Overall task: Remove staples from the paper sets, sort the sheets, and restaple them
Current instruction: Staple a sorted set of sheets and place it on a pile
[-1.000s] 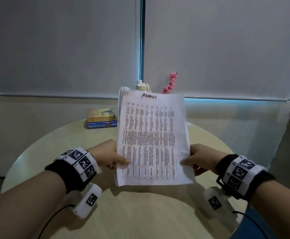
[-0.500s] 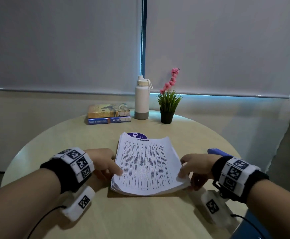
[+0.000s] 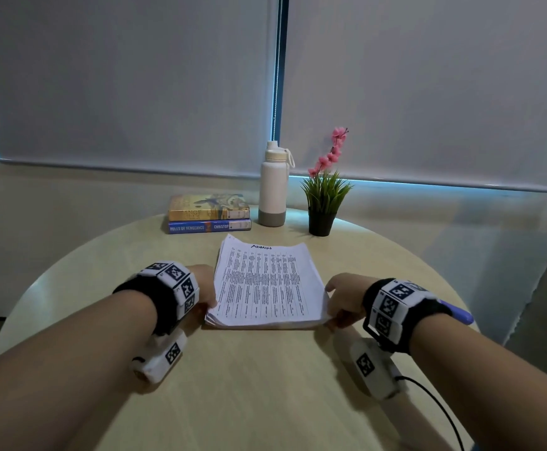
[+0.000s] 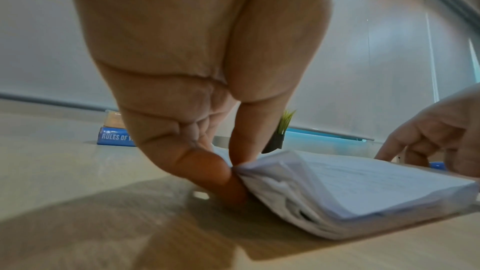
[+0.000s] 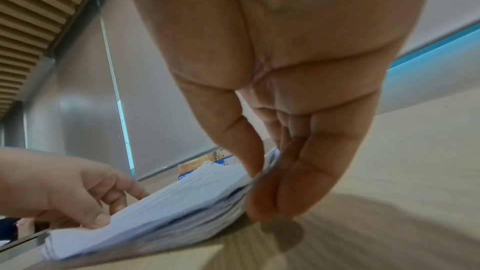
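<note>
A thick stack of printed sheets, headed "ADMIN" in handwriting, lies flat on the round wooden table. My left hand is at the stack's left edge. In the left wrist view my left hand pinches that edge of the stack between thumb and forefinger. My right hand is at the right edge. In the right wrist view my right hand has its thumb on top of the stack and its fingers curled against the side. No staple is visible.
Two stacked books, a white bottle and a small potted plant stand along the table's far edge. A blue object lies behind my right wrist. Window blinds fill the background.
The stack was held upright in front of me a second ago. Both hands lowered it, and it now lies flat, covering a purple disc seen half a second ago.
</note>
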A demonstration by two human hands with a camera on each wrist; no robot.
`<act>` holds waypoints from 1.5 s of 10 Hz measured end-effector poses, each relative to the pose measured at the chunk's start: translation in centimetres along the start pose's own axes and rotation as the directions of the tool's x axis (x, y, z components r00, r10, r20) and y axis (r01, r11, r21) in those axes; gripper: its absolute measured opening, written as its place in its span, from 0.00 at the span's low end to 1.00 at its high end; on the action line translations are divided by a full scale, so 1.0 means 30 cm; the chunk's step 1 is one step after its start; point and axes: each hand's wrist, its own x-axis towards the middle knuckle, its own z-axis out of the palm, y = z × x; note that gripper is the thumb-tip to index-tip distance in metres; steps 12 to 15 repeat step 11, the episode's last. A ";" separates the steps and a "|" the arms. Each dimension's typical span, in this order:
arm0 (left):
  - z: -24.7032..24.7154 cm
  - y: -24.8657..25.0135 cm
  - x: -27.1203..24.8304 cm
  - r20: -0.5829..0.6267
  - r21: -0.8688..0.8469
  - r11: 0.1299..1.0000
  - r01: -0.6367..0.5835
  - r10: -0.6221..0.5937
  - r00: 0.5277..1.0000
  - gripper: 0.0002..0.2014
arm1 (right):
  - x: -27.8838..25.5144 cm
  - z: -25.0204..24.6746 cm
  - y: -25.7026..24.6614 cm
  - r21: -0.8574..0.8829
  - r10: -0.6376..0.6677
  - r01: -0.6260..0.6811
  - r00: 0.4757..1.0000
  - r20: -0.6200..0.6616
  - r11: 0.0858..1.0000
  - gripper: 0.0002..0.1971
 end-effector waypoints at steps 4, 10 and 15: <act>0.027 -0.099 0.034 0.049 -0.284 0.958 0.041 -0.028 0.998 0.30 | -0.008 -0.149 0.147 -0.223 -0.132 0.092 0.976 -0.173 0.971 0.18; 0.056 -0.156 -0.444 -0.003 -0.385 0.843 -0.376 0.407 0.914 0.45 | -0.039 -0.226 0.265 -0.589 -0.083 -0.138 0.939 -0.333 0.796 0.15; 0.096 -0.133 -0.528 0.078 -0.319 0.848 -0.424 0.469 0.880 0.47 | 0.010 -0.194 0.209 -0.562 -0.115 -0.088 0.942 -0.317 0.823 0.15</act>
